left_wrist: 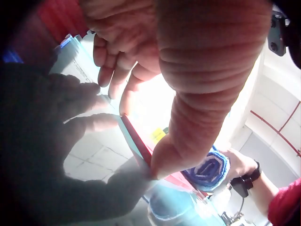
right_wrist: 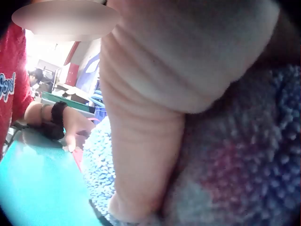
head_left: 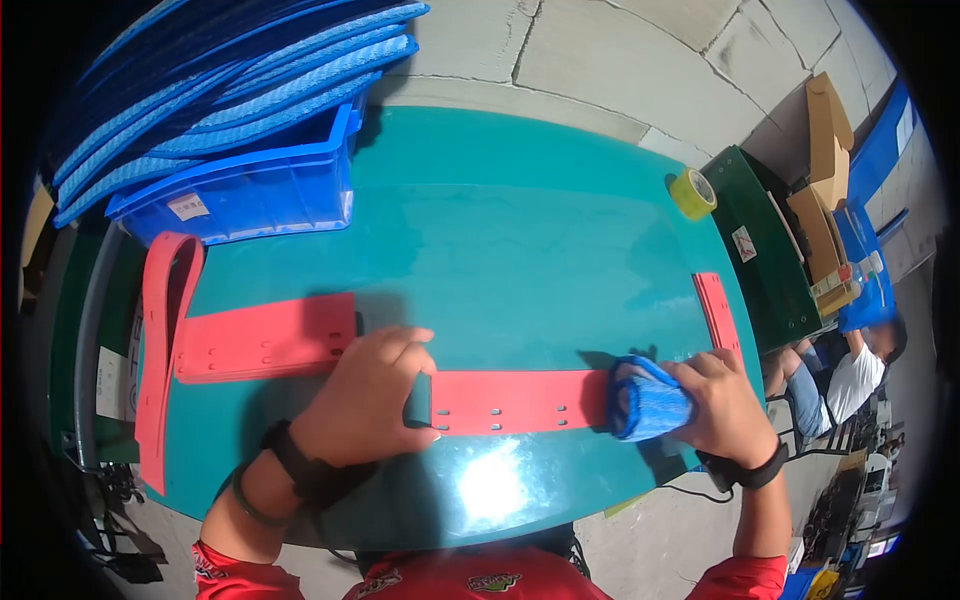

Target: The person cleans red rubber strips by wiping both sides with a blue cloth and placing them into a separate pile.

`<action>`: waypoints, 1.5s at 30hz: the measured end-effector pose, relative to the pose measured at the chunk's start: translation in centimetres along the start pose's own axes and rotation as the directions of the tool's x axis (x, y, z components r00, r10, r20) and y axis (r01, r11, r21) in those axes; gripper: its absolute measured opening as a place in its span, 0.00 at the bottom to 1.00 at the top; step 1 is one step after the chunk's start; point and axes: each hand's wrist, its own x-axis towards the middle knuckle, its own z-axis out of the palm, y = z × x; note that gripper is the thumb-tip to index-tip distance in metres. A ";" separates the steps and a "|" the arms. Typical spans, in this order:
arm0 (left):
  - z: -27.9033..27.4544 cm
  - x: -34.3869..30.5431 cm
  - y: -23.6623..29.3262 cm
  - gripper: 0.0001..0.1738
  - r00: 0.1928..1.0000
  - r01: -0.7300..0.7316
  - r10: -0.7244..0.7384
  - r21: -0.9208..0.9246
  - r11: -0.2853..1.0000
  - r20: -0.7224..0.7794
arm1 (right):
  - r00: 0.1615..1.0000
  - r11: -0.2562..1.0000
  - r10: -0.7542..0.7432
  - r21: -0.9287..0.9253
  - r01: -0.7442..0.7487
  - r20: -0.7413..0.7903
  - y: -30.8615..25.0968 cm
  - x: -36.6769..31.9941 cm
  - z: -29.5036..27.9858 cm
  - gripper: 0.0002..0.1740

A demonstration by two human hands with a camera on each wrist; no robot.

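Note:
A flat red strip (head_left: pixel 520 402) with slotted holes lies across the green table in front of me. At its left end, my left hand (head_left: pixel 365 395) holds the strip by its two edges between thumb and fingers. In the left wrist view, the thumb and a fingertip meet the edge of the red strip (left_wrist: pixel 136 136). My right hand (head_left: pixel 725 405) grips a rolled blue cloth (head_left: pixel 650 400) over the strip's right end, covering that part. Close up in the right wrist view, the cloth (right_wrist: pixel 99 174) has a nubby pile.
More red strips (head_left: pixel 265 337) are stacked at the left, beside a looped one (head_left: pixel 160 350). Another red stack (head_left: pixel 716 310) lies at the right edge. A blue bin (head_left: pixel 250 190) with blue mats stands behind left. Yellow tape (head_left: pixel 692 194) sits at back right; a seated person (head_left: pixel 845 385) is beyond.

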 end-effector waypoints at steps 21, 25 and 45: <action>0.0 -0.1 0.1 0.34 1.000 -0.012 0.011 0.029 1.000 0.017 | 0.998 0.996 0.019 0.088 -0.012 -0.068 0.3 -1.2 1.4 0.41; 0.1 -0.1 -0.1 0.34 1.000 -0.022 0.022 0.030 0.999 -0.005 | 0.995 0.995 0.092 0.051 -0.090 -0.029 1.9 -1.5 0.9 0.40; -0.3 0.0 0.3 0.37 0.995 -0.104 0.105 0.094 0.990 0.000 | 0.828 -0.319 0.526 0.948 -0.017 0.192 2.8 -6.8 7.8 0.37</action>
